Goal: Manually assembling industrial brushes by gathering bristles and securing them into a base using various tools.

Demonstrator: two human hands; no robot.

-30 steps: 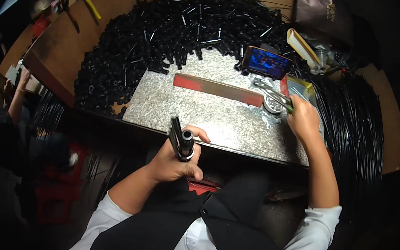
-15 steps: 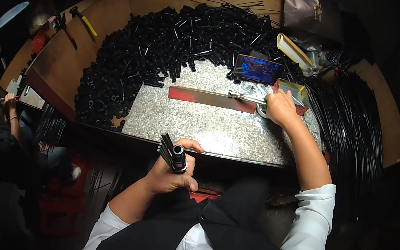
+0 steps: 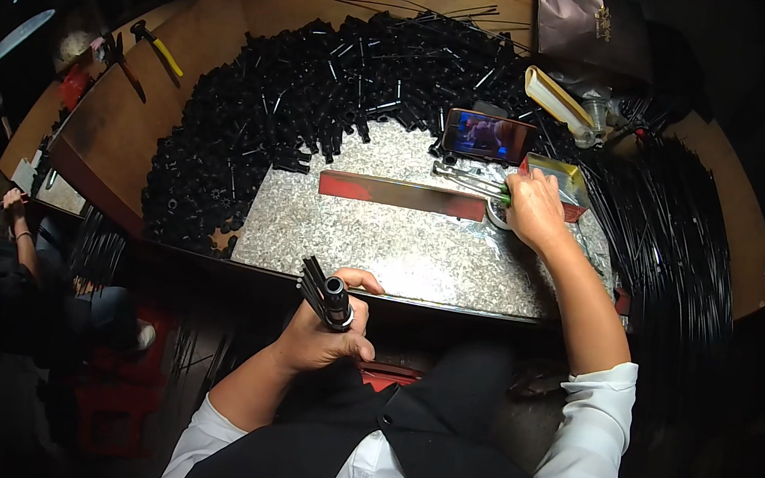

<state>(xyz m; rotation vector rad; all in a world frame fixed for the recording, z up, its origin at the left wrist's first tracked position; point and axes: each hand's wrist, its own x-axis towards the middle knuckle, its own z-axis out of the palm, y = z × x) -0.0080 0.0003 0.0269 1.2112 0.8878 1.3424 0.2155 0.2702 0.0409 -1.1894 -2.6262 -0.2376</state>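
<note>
My left hand [image 3: 324, 327] is closed around a black tube [image 3: 336, 302] with several thin black rods beside it, held upright in front of my body at the table's near edge. My right hand [image 3: 537, 206] grips metal pliers [image 3: 471, 181] with green on the handle; their jaws point left, past the far side of a red and grey bar [image 3: 397, 194]. The fingertips of that hand reach over the near rim of a small red and yellow tin [image 3: 574, 174]. Whether they touch anything inside is hidden.
A big heap of black tubular parts [image 3: 297, 76] curves along the back and left of the speckled board [image 3: 381, 248]. Long black rods [image 3: 679, 237] lie at the right. A phone [image 3: 488, 137] stands behind the bar. Another person's hand [image 3: 16, 205] shows at far left.
The pliers' jaws have shifted slightly away from me, off the bar to beyond its far side. My left hand keeps its hold on the black tube and rods. The phone's picture has changed.
</note>
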